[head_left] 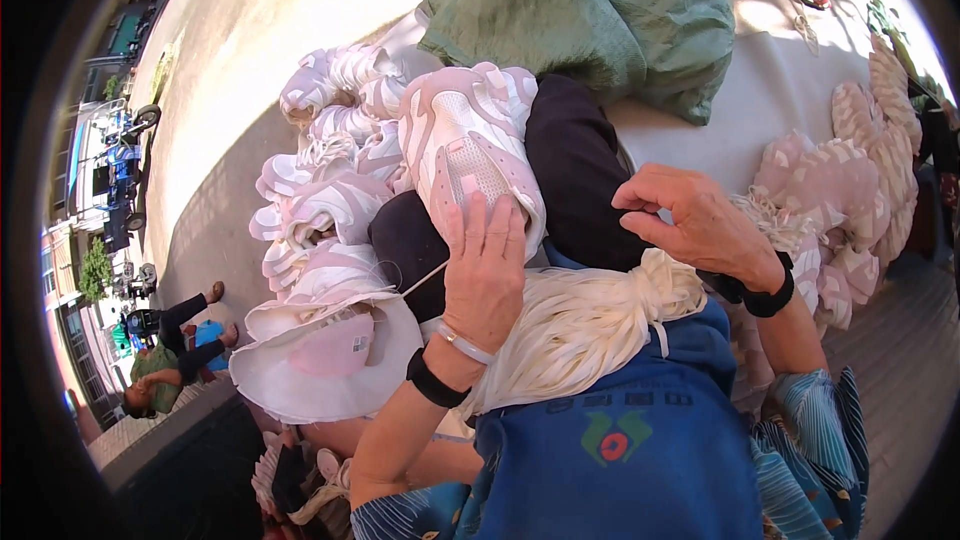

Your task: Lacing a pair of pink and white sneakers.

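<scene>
Pink mesh shoe upper (470,155) under left hand (485,270), white laces (590,325)

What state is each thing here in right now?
Left hand: flat on the pink shoe upper.
Right hand: fingers pinched, apparently on a lace.
White lace bundle: tied, lying on the lap.
Green sack: crumpled, bulging.
Pile of shoe uppers: heaped.

Left wrist (440,365): black band plus pale bangle, possibly silver. Right wrist (768,295): black band. Striped blue-teal sleeves (815,420). Blue apron (640,440) with red-green emblem.
</scene>
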`<action>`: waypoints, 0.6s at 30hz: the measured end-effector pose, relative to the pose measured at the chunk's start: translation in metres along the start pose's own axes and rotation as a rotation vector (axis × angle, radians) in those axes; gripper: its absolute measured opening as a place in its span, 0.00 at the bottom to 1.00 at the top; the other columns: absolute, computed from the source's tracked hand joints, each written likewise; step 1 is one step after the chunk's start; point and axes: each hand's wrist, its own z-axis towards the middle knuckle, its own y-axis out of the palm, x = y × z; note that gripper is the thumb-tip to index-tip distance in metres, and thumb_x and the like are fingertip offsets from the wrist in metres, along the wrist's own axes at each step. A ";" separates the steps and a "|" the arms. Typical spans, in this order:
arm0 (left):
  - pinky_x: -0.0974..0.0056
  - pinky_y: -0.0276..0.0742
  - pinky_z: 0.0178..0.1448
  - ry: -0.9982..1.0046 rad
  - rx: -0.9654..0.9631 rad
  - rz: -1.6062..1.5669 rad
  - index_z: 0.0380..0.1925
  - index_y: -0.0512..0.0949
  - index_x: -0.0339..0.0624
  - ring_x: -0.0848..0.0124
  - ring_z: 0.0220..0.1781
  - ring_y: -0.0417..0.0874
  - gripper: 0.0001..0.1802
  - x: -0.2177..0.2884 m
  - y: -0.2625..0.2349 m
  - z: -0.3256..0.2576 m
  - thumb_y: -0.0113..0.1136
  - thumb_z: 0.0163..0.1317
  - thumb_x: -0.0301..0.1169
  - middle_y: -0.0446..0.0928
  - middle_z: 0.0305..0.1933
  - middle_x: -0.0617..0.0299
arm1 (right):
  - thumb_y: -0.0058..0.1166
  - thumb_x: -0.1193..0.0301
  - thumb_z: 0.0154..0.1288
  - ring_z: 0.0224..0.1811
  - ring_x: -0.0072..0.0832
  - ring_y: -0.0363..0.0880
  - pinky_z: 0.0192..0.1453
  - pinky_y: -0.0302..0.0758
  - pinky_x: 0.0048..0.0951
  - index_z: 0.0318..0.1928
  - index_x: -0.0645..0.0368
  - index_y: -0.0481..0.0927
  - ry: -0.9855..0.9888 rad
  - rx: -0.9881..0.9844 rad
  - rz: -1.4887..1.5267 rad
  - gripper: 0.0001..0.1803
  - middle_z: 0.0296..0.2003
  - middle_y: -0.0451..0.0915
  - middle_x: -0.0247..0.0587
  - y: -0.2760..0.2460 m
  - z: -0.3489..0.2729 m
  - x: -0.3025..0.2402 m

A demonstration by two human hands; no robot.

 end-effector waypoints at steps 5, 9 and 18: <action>0.42 0.57 0.73 0.015 -0.021 -0.182 0.55 0.73 0.32 0.46 0.69 0.66 0.22 0.002 -0.002 0.009 0.55 0.59 0.26 0.69 0.64 0.47 | 0.57 0.66 0.62 0.35 0.46 0.81 0.39 0.76 0.40 0.35 0.68 0.76 -0.217 0.048 -0.102 0.14 0.30 0.79 0.54 0.028 0.051 -0.013; 0.43 0.54 0.74 -0.189 0.072 -0.193 0.61 0.67 0.35 0.45 0.72 0.62 0.32 -0.021 -0.016 0.020 0.63 0.56 0.29 0.65 0.68 0.47 | 0.60 0.65 0.60 0.32 0.48 0.79 0.36 0.75 0.40 0.37 0.67 0.76 -0.204 0.034 -0.230 0.16 0.30 0.79 0.52 0.053 0.090 -0.006; 0.41 0.51 0.74 -0.204 -0.002 -0.216 0.67 0.62 0.35 0.44 0.72 0.57 0.47 -0.038 -0.001 0.029 0.71 0.44 0.36 0.59 0.70 0.47 | 0.54 0.66 0.62 0.33 0.53 0.81 0.37 0.77 0.48 0.38 0.67 0.71 -0.086 0.062 -0.280 0.15 0.29 0.80 0.58 0.089 0.111 -0.001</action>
